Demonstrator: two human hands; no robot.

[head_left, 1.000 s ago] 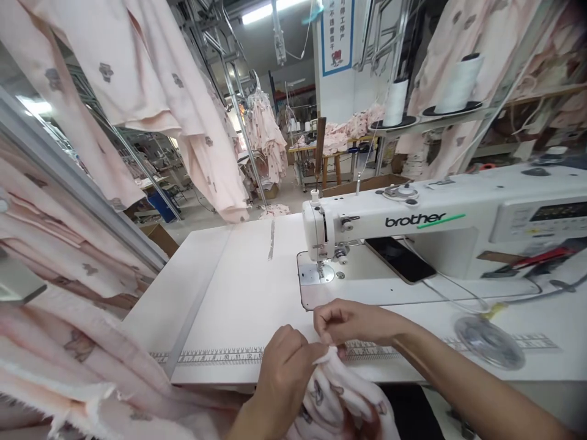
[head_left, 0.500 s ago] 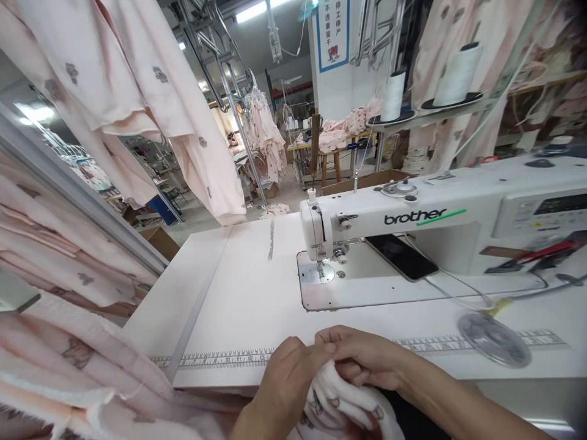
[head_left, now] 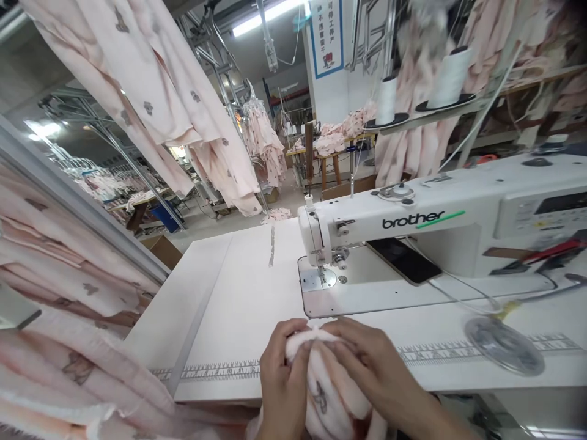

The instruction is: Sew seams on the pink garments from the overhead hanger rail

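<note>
A pale pink fleece garment piece with small grey printed figures is bunched between my hands at the table's front edge. My left hand grips its left side, thumb on top and fingers curled around the fold. From the right, my right hand pinches the same cloth near its upper edge. Both thumbs meet close to the fold's top. The lower part of the cloth drops out of the frame. Just beyond my hands is the white sewing machine, its needle and presser foot apart from the fabric.
A printed ruler strip runs along the table's front edge. To the right lie a clear round disc and a phone with a cable. Pink fabric is heaped at left; garments hang above. Thread cones stand behind.
The bunched cloth has risen onto the table edge and shows more fully. My hands have moved apart from being pressed together and now hold its two sides. The view has shifted slightly.
</note>
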